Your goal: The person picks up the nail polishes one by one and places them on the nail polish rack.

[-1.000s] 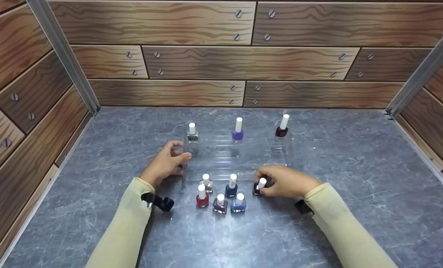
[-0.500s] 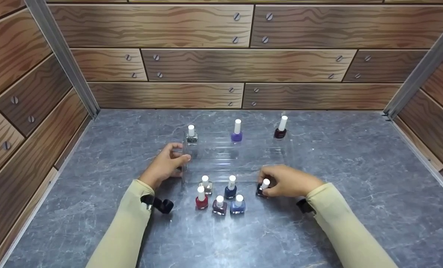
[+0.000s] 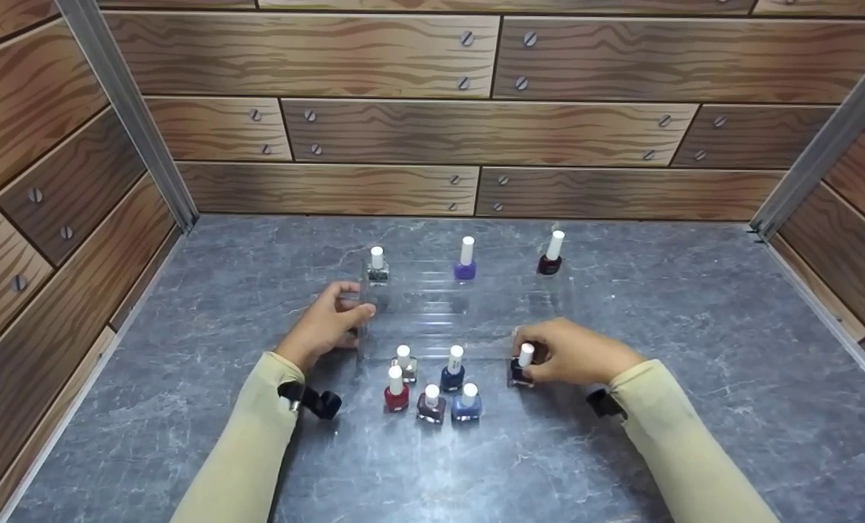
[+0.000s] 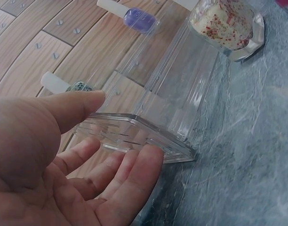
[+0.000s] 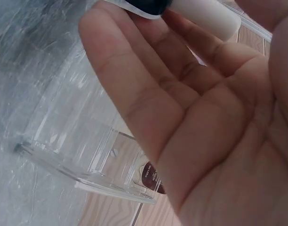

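Hands: left [image 3: 323, 324] grips clear rack [image 3: 439, 315], right [image 3: 577, 354], dark bottle [image 3: 517, 373]; only left wrist view reveals bottled red flecks [image 4: 228, 28].

From here I see both forearms [image 3: 240, 443] stretched toward the far edge of the desk [image 3: 693, 319]; left hand [image 3: 325, 319] relaxed, thumb [image 4: 73, 109] apart, right hand [image 3: 576, 352] pinching.

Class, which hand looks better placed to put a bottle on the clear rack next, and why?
Probably the right hand: it grips a dark bottle near the front of the clear rack. The left hand, at the rack's left end, holds no bottle.
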A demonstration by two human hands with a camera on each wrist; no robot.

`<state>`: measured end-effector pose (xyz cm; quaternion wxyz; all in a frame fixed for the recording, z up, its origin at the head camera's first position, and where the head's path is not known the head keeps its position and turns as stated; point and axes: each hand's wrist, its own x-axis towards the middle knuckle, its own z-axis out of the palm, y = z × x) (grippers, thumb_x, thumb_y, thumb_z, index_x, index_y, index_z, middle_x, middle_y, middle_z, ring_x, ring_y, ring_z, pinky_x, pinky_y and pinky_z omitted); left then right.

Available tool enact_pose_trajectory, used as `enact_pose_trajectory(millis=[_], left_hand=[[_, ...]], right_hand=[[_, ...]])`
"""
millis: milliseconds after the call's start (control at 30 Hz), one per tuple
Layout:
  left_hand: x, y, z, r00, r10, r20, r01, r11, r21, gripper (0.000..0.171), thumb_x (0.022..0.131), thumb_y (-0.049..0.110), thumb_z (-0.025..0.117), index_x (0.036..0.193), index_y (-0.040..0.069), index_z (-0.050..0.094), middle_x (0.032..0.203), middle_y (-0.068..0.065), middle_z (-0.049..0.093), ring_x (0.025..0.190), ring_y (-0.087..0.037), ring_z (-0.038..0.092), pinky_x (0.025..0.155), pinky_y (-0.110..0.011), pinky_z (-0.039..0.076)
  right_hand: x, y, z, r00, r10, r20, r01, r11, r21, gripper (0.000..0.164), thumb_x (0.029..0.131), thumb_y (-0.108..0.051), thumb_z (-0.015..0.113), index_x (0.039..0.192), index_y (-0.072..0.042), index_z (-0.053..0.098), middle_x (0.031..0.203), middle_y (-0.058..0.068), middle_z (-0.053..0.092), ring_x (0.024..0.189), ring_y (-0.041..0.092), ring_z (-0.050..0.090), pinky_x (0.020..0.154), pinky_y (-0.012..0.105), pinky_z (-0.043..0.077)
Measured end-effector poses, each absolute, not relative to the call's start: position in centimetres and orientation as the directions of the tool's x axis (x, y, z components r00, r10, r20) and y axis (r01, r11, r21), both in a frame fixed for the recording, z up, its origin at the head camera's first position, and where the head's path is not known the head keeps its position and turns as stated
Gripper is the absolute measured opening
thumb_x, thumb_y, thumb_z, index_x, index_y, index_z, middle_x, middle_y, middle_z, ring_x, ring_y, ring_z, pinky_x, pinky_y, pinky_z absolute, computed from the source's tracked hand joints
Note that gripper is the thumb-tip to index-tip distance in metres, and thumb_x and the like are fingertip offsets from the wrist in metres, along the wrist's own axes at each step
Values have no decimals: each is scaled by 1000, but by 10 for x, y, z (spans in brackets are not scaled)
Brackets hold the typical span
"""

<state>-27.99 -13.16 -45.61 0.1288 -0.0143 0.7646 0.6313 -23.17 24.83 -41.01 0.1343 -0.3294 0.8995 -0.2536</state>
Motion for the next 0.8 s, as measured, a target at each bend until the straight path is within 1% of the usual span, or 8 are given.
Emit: enact_pose_trajectory(millis=[167,300,367,533,667,800], left_hand=[[-280,-132,-457,-965,150,-215,-185,194,963,53,99,21,72,143,10,45,132,-19,56,113,-32,63,78,-37,63],[-281,-133,-456,-966,155,-209,-176,202,963,53,100,23,71,144,10,45,132,-19,55,114,-31,62,79,-37,63],[-281,-132,-457,-965,152,-211,-178,206,962,52,100,23,71,143,11,45,133,-18,55,114,-31,62,78,-37,63],[-281,-131,-456,-965,151,-214,-182,202,962,51,100,22,71,143,11,45,133,-19,55,116,-32,62,81,-38,63],[-280,-131,-454,-966,150,-213,-180,203,962,51,100,22,71,142,11,46,134,-19,55,118,-34,61,83,-40,63],[-280,-132,-457,-965,148,-216,-185,199,962,50,100,22,72,142,11,46,134,-20,54,117,-34,61,82,-40,63]], right_hand=[[-233,252,-407,-787,-614,-62,-455,646,-613,22,90,-7,76,110,-8,66,94,-2,68,81,11,64,73,25,60],[-236,256,-402,-818,-575,-16,-435,637,-636,21,91,-9,76,110,-7,66,95,0,70,85,15,66,76,26,61],[-237,259,-401,-837,-547,6,-422,639,-644,20,92,-10,76,109,-8,66,95,0,70,86,17,67,75,27,61],[-241,265,-397,-876,-474,88,-405,625,-667,17,92,-9,76,106,-9,66,94,1,72,85,18,69,71,29,62],[-243,268,-396,-884,-431,180,-433,613,-661,15,90,-6,77,102,-10,67,91,1,72,81,18,68,71,29,61],[-246,269,-397,-895,-368,251,-435,602,-670,16,90,-6,78,104,-9,71,91,3,72,79,16,66,70,27,59]])
